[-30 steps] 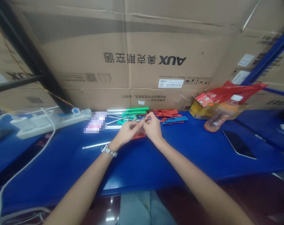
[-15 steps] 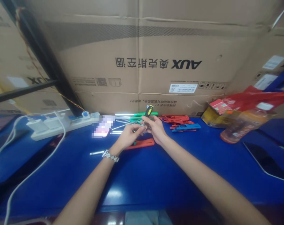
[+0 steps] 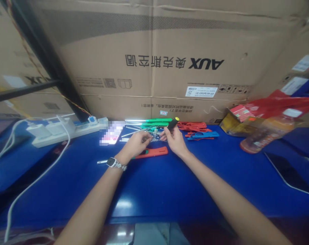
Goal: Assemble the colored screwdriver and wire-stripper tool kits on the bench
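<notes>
Yellow-tipped black handle (image 3: 173, 124), tilted in right-hand fingers (image 3: 168, 133)

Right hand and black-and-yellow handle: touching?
Touching. The head view shows the black-and-yellow handle gripped in the right hand, its upper end sticking out.

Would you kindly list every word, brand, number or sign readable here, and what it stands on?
"AUX 奥克斯空调": upside down on the large carton.
"师傅您辛苦了!请在搬运时对我温柔些,谢谢您!": upside down, lower on it.
"UX", partly hidden: upside down on the left carton.
Too small or blurred: white labels, pictograms, small sticker, bottle.
</notes>
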Demonstrator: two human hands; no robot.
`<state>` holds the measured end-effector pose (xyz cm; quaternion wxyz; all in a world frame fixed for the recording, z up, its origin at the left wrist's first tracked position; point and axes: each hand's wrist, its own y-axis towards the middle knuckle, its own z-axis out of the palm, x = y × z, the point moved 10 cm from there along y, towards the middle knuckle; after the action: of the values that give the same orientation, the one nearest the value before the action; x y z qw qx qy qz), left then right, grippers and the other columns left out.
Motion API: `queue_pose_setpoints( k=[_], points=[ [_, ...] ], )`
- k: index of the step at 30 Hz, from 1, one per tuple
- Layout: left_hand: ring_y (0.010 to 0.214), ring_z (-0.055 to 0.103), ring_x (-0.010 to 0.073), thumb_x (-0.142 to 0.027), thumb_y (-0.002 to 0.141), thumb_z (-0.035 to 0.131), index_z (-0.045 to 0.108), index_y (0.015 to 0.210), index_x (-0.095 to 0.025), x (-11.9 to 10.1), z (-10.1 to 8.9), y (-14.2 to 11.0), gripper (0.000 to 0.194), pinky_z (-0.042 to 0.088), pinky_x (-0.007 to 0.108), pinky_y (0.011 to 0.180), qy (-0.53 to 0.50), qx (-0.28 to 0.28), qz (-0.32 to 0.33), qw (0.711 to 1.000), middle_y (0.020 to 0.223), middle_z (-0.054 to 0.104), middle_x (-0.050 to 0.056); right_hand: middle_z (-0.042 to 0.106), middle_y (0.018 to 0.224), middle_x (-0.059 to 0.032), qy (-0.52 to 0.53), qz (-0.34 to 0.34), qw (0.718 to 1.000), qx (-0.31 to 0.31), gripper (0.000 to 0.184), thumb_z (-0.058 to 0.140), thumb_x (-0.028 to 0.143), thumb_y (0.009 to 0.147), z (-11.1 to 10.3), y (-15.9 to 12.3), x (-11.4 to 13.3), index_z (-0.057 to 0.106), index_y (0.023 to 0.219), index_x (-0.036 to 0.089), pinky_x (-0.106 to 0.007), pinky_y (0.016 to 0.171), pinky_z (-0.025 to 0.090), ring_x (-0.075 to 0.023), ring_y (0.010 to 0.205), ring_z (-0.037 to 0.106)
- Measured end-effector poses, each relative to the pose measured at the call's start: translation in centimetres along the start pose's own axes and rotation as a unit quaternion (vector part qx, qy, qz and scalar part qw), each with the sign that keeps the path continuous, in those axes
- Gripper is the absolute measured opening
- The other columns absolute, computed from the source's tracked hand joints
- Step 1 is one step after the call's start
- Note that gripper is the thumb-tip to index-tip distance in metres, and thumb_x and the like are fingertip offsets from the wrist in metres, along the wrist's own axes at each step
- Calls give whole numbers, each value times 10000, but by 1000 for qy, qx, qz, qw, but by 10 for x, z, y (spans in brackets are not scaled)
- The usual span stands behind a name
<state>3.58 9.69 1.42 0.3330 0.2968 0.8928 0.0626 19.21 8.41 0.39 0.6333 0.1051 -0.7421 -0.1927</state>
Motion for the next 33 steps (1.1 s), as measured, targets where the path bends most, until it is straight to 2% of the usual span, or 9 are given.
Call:
queue_pose_setpoints(
  k=[4, 8, 11, 15, 22, 29, 33],
  points=[
    [804, 643, 211, -215, 890, 536, 710, 903, -176, -2, 4, -1, 179, 486, 331, 743, 5, 4, 13, 1000, 891, 715, 59, 704, 764, -12, -1, -5, 1000, -3, 395, 537, 607, 890, 3, 0, -2, 473, 977, 227, -294, 592, 595, -158, 595, 694],
    [858, 648, 207, -170, 853, 564, 707, 925, -181, -4, 0, -1, 160, 498, 336, 794, -11, -5, 16, 1000, 963, 717, 61, 699, 740, 5, 42, 4, 999, -24, 407, 566, 603, 877, 0, 0, 1, 467, 981, 223, -279, 577, 590, -143, 567, 683],
    [877, 645, 208, -204, 819, 655, 710, 927, -184, -8, -3, -1, 123, 496, 343, 826, -24, -15, 20, 999, 967, 713, 61, 693, 723, 20, 88, 12, 996, -32, 394, 594, 578, 874, 0, -2, 9, 458, 971, 221, -265, 549, 580, -133, 545, 672],
    [833, 647, 204, -283, 773, 749, 722, 899, -183, -9, -1, 0, 163, 498, 333, 787, -50, -23, 8, 998, 913, 714, 57, 695, 717, 33, 120, 17, 992, -40, 410, 629, 588, 843, -2, -4, 23, 455, 944, 231, -259, 536, 573, -129, 534, 665],
    [757, 654, 181, -328, 797, 725, 739, 826, -172, -4, 6, -1, 159, 488, 287, 706, -131, -20, -31, 991, 824, 734, 41, 673, 689, 31, 140, 22, 989, -49, 410, 647, 597, 816, -4, -5, 30, 467, 905, 240, -276, 515, 561, -144, 516, 657],
    [700, 643, 175, -271, 829, 663, 722, 829, -161, -8, 8, -2, 125, 473, 280, 651, -85, -10, -12, 996, 783, 718, 40, 660, 687, 40, 130, 19, 991, -36, 430, 643, 609, 817, 0, -6, 28, 466, 931, 234, -257, 519, 550, -127, 508, 643],
    [721, 654, 189, -246, 830, 659, 714, 815, -177, -12, 9, -4, 89, 461, 289, 652, -30, -10, 1, 999, 806, 728, 43, 675, 739, 26, 75, -14, 997, 0, 366, 579, 571, 888, 6, -9, 34, 475, 978, 232, -265, 582, 577, -125, 560, 658]
  ],
)
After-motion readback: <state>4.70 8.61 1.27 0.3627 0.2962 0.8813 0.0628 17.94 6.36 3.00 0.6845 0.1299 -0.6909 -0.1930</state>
